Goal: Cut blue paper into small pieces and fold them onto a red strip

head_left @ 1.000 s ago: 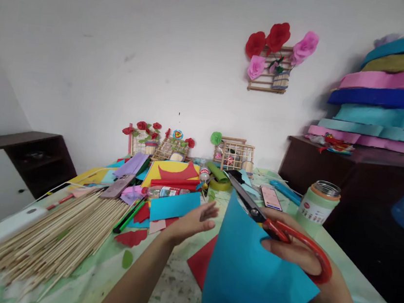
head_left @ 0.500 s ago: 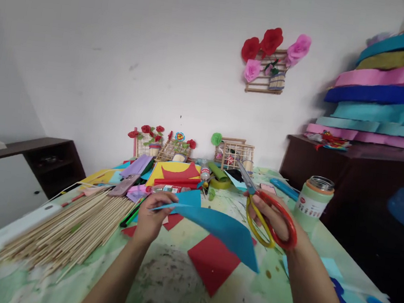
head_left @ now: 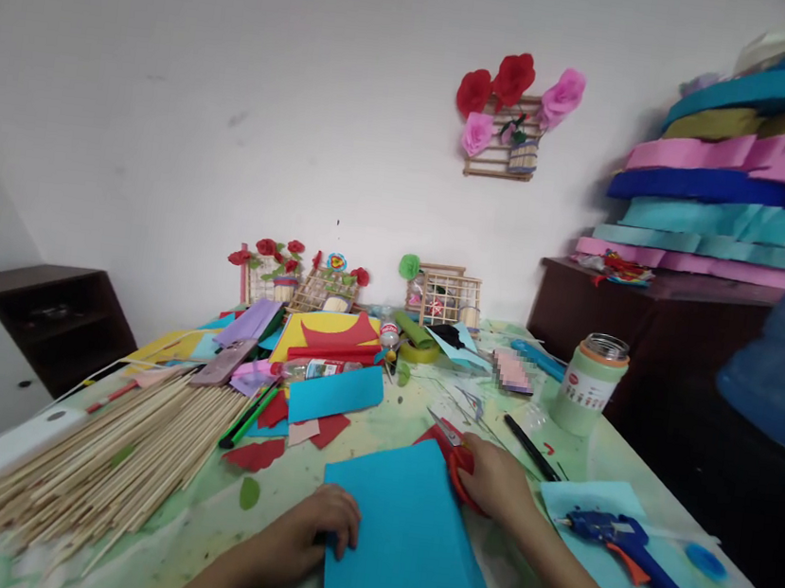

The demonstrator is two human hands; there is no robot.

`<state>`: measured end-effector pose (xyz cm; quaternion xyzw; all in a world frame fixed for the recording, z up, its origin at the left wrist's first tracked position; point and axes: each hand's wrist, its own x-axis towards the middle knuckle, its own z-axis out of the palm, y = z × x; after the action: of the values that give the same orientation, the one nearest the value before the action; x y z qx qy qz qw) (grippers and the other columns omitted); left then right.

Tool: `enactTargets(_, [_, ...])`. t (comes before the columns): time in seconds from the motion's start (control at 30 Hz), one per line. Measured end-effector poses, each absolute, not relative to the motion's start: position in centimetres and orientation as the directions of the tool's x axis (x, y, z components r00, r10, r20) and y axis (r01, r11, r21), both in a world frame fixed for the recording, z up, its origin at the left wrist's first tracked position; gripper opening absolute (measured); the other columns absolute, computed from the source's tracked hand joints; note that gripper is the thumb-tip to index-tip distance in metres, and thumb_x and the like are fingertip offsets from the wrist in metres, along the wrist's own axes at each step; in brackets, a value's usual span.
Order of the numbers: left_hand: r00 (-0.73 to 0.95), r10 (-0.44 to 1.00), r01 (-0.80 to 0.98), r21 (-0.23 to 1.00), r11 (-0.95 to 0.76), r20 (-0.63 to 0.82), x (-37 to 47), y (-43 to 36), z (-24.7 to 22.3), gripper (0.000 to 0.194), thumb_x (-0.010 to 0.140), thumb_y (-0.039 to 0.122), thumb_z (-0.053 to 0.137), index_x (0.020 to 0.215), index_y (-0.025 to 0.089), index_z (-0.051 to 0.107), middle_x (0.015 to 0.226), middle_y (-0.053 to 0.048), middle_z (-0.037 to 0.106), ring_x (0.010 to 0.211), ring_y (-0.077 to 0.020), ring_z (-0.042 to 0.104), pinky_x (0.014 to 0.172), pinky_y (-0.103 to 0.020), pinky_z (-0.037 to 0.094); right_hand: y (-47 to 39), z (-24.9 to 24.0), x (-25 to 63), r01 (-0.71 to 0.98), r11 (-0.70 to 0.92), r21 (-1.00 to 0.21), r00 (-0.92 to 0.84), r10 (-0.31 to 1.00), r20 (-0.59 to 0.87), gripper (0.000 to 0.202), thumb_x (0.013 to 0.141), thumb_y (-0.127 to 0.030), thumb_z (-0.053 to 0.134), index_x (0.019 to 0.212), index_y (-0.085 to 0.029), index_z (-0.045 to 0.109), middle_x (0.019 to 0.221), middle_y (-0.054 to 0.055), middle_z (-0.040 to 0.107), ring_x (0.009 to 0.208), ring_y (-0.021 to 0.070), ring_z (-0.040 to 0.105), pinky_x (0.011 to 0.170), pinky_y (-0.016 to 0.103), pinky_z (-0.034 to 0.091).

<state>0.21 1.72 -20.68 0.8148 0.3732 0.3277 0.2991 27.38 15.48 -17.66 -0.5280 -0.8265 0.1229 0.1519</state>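
A large sheet of blue paper (head_left: 406, 534) lies on the table in front of me, its lower right corner bent. Over its left edge, the fingers of my left hand (head_left: 317, 528) are curled, gripping the paper. My right hand (head_left: 499, 479) is closed round the red handles of a pair of scissors (head_left: 445, 429) at the sheet's upper right edge. The blades point up and left and look nearly closed. Partly under the scissors and the sheet is a piece of red paper (head_left: 428, 436).
Bamboo sticks (head_left: 106, 464) cover the left side. A blue strip (head_left: 337, 394), paper scraps and a plastic bottle (head_left: 322, 370) lie ahead. To the right are a glue gun (head_left: 646, 564), a black pen (head_left: 531, 447), a phone (head_left: 513, 373) and a green jar (head_left: 587, 394).
The blue paper has come down from the air onto the table, covering most of the red square. Both hands have lowered, and the scissors now rest lower beside the sheet.
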Motion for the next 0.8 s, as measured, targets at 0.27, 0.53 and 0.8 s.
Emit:
enactTargets(0.27, [0.513,0.824,0.562,0.632,-0.533,0.239,0.2,0.7,-19.6,0.030,0.072,0.002,0.044,0.087,0.023,0.058,0.096,-0.006,0.064,0.100,-0.0200,0.054,0.101,-0.042,0.027,15.6,-19.1,28.2,0.868,0.398,-0.295,-0.383,0.917,0.112,0.044,0.080,-0.022,0.050,0.123,-0.016,0.048,0.108,0.012,0.063,0.101,0.0234,0.056,0.080,0.027,0.037])
enactTargets(0.53, [0.422,0.865,0.624,0.604,-0.495,0.272,-0.7,1.2,-20.9,0.027,0.083,0.010,0.041,0.100,0.025,0.056,0.103,-0.004,0.064,0.102,-0.0188,0.055,0.104,-0.040,0.028,15.7,-19.0,28.4,0.902,0.373,-0.218,-0.353,0.927,0.125,0.032,0.082,-0.022,0.047,0.112,-0.015,0.056,0.099,0.013,0.065,0.093,0.0250,0.058,0.076,0.029,0.039])
enactTargets(0.8, [0.293,0.931,0.672,0.645,-0.364,0.220,-0.6,0.7,-20.9,0.026,0.078,0.010,0.047,0.097,0.026,0.057,0.100,-0.001,0.067,0.097,-0.0172,0.059,0.106,-0.036,0.030,14.0,-18.2,27.9,0.818,0.528,-0.228,-0.476,0.844,0.247,0.050,0.086,-0.051,0.043,0.116,-0.013,0.057,0.117,0.017,0.060,0.109,0.0318,0.053,0.093,0.043,0.039])
